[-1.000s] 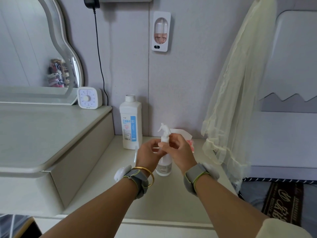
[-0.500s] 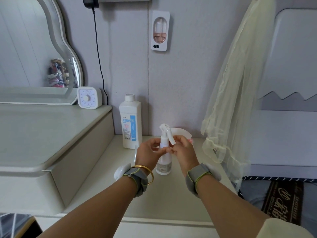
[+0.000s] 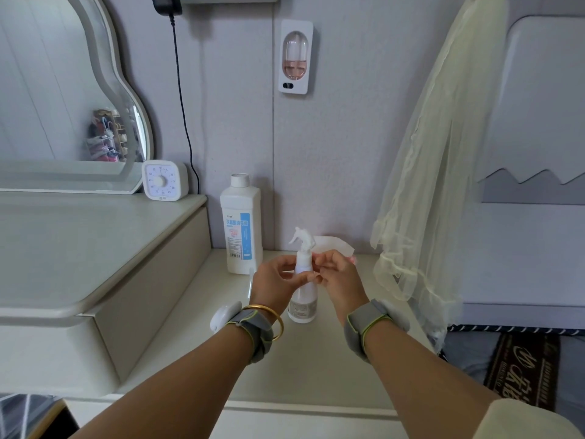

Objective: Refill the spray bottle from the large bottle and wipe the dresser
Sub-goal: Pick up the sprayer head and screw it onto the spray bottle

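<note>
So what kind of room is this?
Most likely a bedroom: a dresser with a curvy mirror, a padded headboard, and a pale netting like a bed canopy hanging beside it.

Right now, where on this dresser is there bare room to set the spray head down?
The raised top left of the large bottle is bare up to the timer. The lower shelf is bare nearer than the spray bottle. It is crowded around both bottles, the left hand, the right hand.

Spray bottle (image 3: pixel 303 296): small, translucent white, upright, trigger head on, between both hands (image 3: pixel 276 282). Large bottle (image 3: pixel 241 224): white, blue-labelled, capped, upright, beyond the left hand. Both stand on the pale dresser (image 3: pixel 300 369).
</note>
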A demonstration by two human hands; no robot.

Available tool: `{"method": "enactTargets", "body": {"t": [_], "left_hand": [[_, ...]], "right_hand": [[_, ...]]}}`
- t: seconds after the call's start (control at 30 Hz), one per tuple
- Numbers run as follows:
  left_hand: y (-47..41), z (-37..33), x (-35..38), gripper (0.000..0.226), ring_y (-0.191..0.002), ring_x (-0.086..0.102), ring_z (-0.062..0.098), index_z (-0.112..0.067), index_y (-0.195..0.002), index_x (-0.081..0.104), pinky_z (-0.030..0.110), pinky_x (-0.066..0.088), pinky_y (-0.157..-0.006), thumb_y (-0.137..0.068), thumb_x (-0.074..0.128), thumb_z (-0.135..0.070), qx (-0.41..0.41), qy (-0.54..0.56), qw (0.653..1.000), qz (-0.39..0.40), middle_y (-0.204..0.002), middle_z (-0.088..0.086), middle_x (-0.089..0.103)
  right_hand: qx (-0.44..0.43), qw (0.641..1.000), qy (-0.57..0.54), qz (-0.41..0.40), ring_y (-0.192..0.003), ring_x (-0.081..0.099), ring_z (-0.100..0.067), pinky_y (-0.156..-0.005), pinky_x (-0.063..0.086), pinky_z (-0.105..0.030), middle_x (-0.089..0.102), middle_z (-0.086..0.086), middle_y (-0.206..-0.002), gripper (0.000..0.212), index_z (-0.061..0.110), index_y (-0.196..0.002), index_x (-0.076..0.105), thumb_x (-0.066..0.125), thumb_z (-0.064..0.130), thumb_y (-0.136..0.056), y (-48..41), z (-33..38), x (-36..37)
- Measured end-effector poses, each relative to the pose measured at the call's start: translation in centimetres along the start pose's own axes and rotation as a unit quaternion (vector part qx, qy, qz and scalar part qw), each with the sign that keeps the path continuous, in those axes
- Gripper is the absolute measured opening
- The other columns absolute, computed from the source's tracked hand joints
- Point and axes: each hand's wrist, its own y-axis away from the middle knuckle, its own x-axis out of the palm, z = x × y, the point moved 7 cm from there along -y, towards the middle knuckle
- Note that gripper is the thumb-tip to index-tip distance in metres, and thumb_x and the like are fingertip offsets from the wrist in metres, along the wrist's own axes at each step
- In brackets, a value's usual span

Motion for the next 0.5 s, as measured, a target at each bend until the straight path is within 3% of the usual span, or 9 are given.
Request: {"method": "enactTargets", "body": {"t": [0.13,0.23,0.37,0.43,0.5], "left_hand": [[0.06,0.02,-0.02,0.044,-0.092,0.067,0.006,-0.023,-0.112,0.067,0.019,0.049,-0.077,-0.071,0.08,-0.034,-0.001,0.006,1.0,0.0,-0.099,-0.01,0.071],[0.08,0.11,0.04,0.044,-0.091,0.066,0.005,-0.023,-0.112,0.067,0.018,0.049,-0.076,-0.072,0.08,-0.034,-0.004,0.002,1.0,0.0,-0.1,-0.01,0.071],[0.07,0.18,0.09,0.045,-0.093,0.067,0.008,-0.021,-0.113,0.067,0.021,0.05,-0.079,-0.071,0.08,-0.034,-0.007,0.008,1.0,-0.001,-0.102,-0.009,0.072],[0.15,0.07,0.11,0.043,-0.092,0.066,0.007,-0.022,-0.111,0.067,0.022,0.05,-0.079,-0.071,0.08,-0.033,-0.008,0.008,1.0,0.0,-0.1,-0.01,0.071],[0.18,-0.06,0.09,0.043,-0.092,0.066,0.007,-0.023,-0.111,0.066,0.024,0.051,-0.081,-0.072,0.08,-0.032,-0.009,0.007,1.0,0.0,-0.099,-0.01,0.07]], "right_hand": [[-0.019,0.999,0.031,0.031,-0.09,0.066,-0.012,-0.081,0.053,-0.031,0.069,-0.004,-0.098,0.034,0.008,-0.104,0.063,0.04,-0.012,-0.09,0.25,0.41,0.37],[0.002,1.0,0.01,0.007,-0.085,0.062,-0.019,-0.074,0.05,-0.031,0.066,-0.012,-0.098,0.025,0.009,-0.086,0.058,0.042,-0.011,-0.09,-0.06,-0.03,0.09],[-0.014,0.999,0.04,0.02,-0.089,0.063,-0.012,-0.078,0.053,-0.027,0.068,0.0,-0.096,0.03,0.011,-0.103,0.062,0.042,-0.009,-0.09,-0.02,0.12,0.33],[-0.009,0.999,0.037,0.024,-0.091,0.064,-0.017,-0.084,0.053,-0.035,0.068,-0.001,-0.094,0.027,0.01,-0.098,0.063,0.043,-0.007,-0.092,-0.04,0.08,0.34],[0.008,1.0,0.015,0.006,-0.091,0.06,-0.022,-0.081,0.051,-0.036,0.065,-0.005,-0.091,0.023,0.01,-0.087,0.059,0.043,-0.007,-0.091,-0.18,-0.23,0.15]]}}
